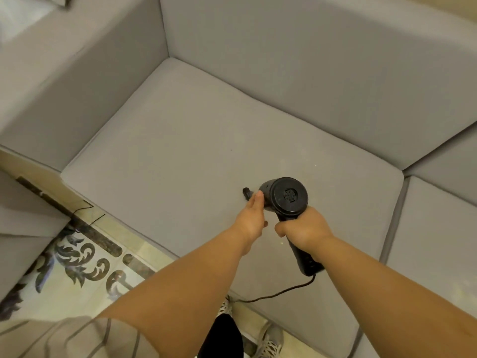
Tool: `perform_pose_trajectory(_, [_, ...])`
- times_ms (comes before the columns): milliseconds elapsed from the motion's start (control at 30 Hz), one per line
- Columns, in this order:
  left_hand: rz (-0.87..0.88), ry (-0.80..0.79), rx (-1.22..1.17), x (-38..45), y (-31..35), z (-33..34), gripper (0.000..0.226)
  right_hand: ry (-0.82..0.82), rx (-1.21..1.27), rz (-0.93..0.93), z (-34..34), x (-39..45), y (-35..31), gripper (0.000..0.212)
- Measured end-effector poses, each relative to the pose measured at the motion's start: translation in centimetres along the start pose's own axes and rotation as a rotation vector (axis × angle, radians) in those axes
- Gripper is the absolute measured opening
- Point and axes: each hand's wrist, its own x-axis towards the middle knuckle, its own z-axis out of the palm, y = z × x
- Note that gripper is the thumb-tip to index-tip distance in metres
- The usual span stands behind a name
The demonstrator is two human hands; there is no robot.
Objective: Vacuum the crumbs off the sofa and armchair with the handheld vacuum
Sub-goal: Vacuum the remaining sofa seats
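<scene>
A black handheld vacuum [289, 196] hovers over the grey sofa seat cushion [180, 151], its round rear cap facing me and its nozzle tip [245, 193] down on the fabric. My right hand [304, 228] grips the vacuum's handle. My left hand [251, 218] rests against the left side of the vacuum's body, fingers straight. A few pale crumbs [315, 165] lie on the cushion beyond the vacuum, and another crumb [281, 243] sits by my right hand. The black cord [278, 293] trails from the handle's end over the cushion's front edge.
The sofa's armrest [77, 81] rises on the left and its backrest [309, 73] behind. A second seat cushion [438, 241] adjoins on the right. Patterned floor tiles [85, 267] with a thin cable lie lower left, beside another grey seat [20, 228]. My shoes [268, 339] stand at the sofa's front.
</scene>
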Motion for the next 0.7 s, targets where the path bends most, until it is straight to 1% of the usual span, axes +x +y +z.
perform_pose_trajectory(200, [-0.036, -0.017, -0.03, -2.4, -1.6, 1.8, 0.057, -0.043, -0.065, -0.002, -1.4, -2.1, 1.3, 0.016])
perform_pose_trajectory(367, [0.022, -0.02, -0.076, -4.3, -1.6, 2.1, 0.057, -0.02, -0.048, -0.057, -2.0, -3.2, 1.6, 0.018])
perform_pose_trajectory(533, [0.108, 0.05, -0.124, -3.4, -0.2, 0.0, 0.055, 0.005, 0.012, -0.143, -0.1, -1.5, -0.7, 0.021])
perform_pose_trajectory(633, [0.107, 0.063, -0.098, -2.2, -0.2, -0.9, 0.053, -0.018, 0.024, -0.121, 1.1, -0.2, -0.9, 0.022])
perform_pose_trajectory(700, [0.068, 0.049, -0.088, -1.5, -0.7, -0.9, 0.054, -0.031, -0.006, -0.091, 1.5, -0.1, -0.1, 0.021])
